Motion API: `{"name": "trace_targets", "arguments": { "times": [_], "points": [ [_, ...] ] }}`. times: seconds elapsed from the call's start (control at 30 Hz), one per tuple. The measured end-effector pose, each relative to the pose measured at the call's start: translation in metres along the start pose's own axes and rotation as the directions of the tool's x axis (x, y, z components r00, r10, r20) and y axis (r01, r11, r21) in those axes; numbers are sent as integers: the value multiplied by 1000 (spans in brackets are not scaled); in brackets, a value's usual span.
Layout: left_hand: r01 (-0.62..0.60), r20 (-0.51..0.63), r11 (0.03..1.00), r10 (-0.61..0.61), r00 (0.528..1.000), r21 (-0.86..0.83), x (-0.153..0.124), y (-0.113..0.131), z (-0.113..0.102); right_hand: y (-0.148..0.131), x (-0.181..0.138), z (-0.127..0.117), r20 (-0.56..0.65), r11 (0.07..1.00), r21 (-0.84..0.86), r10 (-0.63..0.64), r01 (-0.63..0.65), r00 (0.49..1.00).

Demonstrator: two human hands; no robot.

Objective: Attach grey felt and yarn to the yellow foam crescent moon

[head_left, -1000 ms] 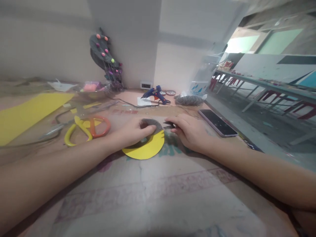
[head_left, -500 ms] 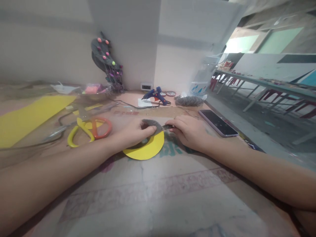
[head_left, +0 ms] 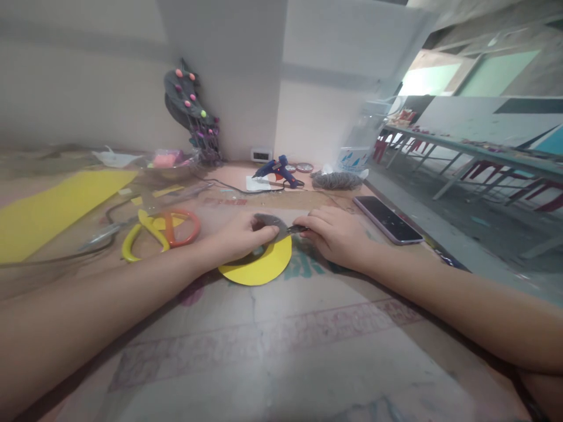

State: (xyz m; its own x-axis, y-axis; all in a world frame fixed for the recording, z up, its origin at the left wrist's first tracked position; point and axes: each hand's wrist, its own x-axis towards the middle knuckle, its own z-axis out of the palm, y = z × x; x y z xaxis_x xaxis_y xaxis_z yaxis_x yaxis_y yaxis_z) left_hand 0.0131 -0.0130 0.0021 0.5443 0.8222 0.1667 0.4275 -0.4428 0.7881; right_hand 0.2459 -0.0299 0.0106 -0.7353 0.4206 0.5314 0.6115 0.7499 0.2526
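Yellow, flat and round-edged, the ring point(head_left: 259, 268) lies at mid-depth on the worktop point(head_left: 264, 363), its far part wound in grey yarn point(head_left: 273, 220). Its bare yellow curve faces the near edge and the wrapped part the back edge; being round, it shows no clear long axis. The left hand point(head_left: 240, 237) has its thumb clamped on the ring; its other fingers are mostly hidden. The right hand point(head_left: 332, 234) pinches a small dark grey item point(head_left: 297, 229), too blurred to identify, pointing left at the ring's rim, its long axis roughly along the back edge.

Near the far left corner, clear plastic wrapping point(head_left: 190, 165) holds pink and purple pieces point(head_left: 165, 159). By the far right corner stands a clear container with a blue print point(head_left: 353, 157); its contents cannot be made out. In front of it lies a grey yarn skein point(head_left: 338, 180).

A smartphone point(head_left: 387, 220) lies just inside the right edge, beyond the right hand. A broad stretch of worktop separates the ring from the near edge; leftward, an orange handle point(head_left: 196, 225) and a yellow handle point(head_left: 126, 243) crowd the left forearm.
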Motion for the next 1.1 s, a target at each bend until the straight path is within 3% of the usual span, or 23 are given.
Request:
{"name": "trace_targets", "arguments": {
  "times": [0.27, 0.8, 1.1],
  "points": [
    [-12, 9, 999, 13, 1000, -44, 0, 0, 0, 1, 0, 0, -12, 999, 23, -25, 25, 1000],
    [-28, 4, 997, 29, 1000, -74, 1, -2, 1, 0, 0, -3, 23, 992, 102, 67, -69, 997],
    [25, 27, 998, -23, 999, -63, 1, -2, 2, 1, 0, -1, 46, 996, 81, 34, -38, 998]
  ]
}}
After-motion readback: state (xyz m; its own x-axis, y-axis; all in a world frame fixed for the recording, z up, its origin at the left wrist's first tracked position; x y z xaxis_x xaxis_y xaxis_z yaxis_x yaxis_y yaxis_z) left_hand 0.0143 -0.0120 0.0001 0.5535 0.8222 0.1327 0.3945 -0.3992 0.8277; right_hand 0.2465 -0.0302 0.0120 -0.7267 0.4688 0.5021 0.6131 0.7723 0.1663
